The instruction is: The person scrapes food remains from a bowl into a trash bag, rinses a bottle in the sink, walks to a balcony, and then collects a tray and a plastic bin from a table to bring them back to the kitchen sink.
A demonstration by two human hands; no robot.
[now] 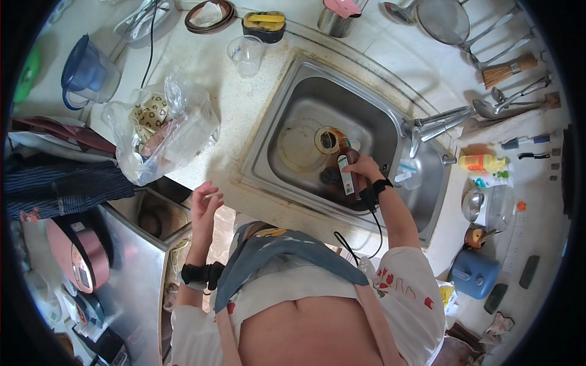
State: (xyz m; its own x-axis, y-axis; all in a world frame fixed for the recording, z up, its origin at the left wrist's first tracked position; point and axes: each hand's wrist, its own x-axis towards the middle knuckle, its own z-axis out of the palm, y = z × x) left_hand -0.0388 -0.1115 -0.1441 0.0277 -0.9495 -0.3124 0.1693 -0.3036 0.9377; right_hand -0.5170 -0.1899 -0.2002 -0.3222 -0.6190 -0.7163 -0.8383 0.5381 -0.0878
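My right hand grips a brown bottle with a white label low in the stainless steel sink. The bottle lies tilted, its top end near the drain. A round clear lid or dish lies left of the drain, and a dark scouring pad is beside the bottle. My left hand hovers in front of the counter edge, fingers loosely curled, holding nothing. A clear plastic bag with wrapped items stands on the counter beyond it.
The faucet reaches over the divider by a smaller basin holding a plastic bag. A clear plastic cup, a black sponge box and a blue-lidded pitcher stand on the counter. Ladles and a strainer hang at the upper right.
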